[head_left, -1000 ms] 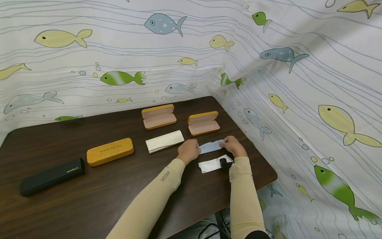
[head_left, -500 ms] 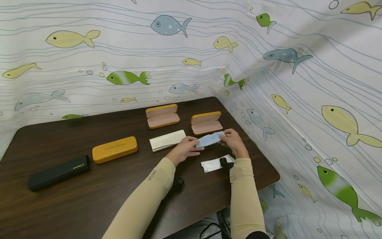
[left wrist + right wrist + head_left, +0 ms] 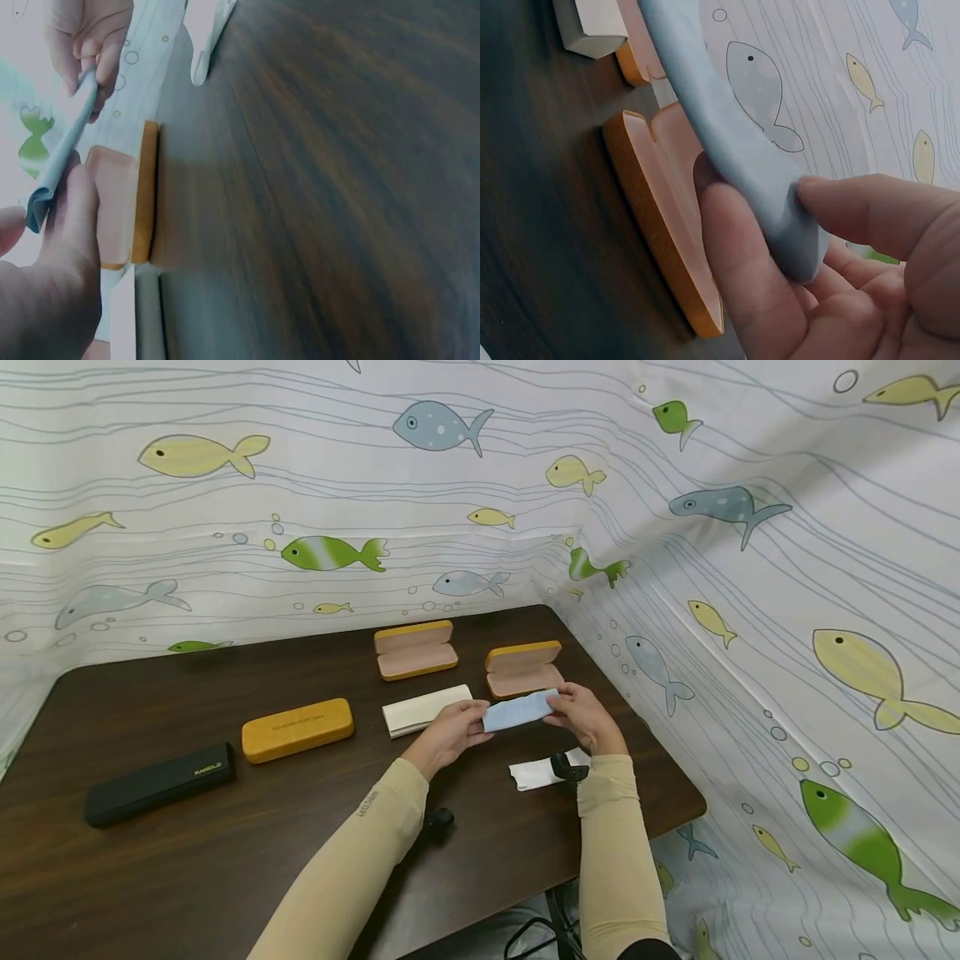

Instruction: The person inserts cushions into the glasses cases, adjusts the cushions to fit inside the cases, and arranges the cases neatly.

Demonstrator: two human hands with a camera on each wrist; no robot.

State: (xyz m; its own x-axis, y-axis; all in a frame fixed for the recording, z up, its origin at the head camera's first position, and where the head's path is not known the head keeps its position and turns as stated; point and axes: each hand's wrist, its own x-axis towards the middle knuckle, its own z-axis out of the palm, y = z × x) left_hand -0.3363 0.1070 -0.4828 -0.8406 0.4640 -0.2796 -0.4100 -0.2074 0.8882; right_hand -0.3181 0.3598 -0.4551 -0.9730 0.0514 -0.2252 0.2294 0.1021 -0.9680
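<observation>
A folded light-blue cloth (image 3: 519,711) is stretched between both hands, raised over the table. My left hand (image 3: 452,732) holds its left end between thumb and fingers. At the other end my right hand (image 3: 587,717) pinches the cloth (image 3: 742,172) between thumb and fingers, seen close in the right wrist view. Just beyond the cloth stands an open yellow glasses case (image 3: 525,670) with a pink lining. Below the right hand a folded white cloth (image 3: 534,774) lies on the table, partly covered by the black wrist camera.
Another open yellow case (image 3: 417,652) stands at the back. A folded cream cloth (image 3: 423,710) lies left of the hands. Farther left are a closed yellow case (image 3: 298,731) and a black case (image 3: 161,783). A fish-print curtain (image 3: 675,568) borders the table (image 3: 480,860).
Both hands have lifted the blue cloth off the table, up and slightly left, towards the open case. The left hand's grip has loosened from a fist to thumb and fingers.
</observation>
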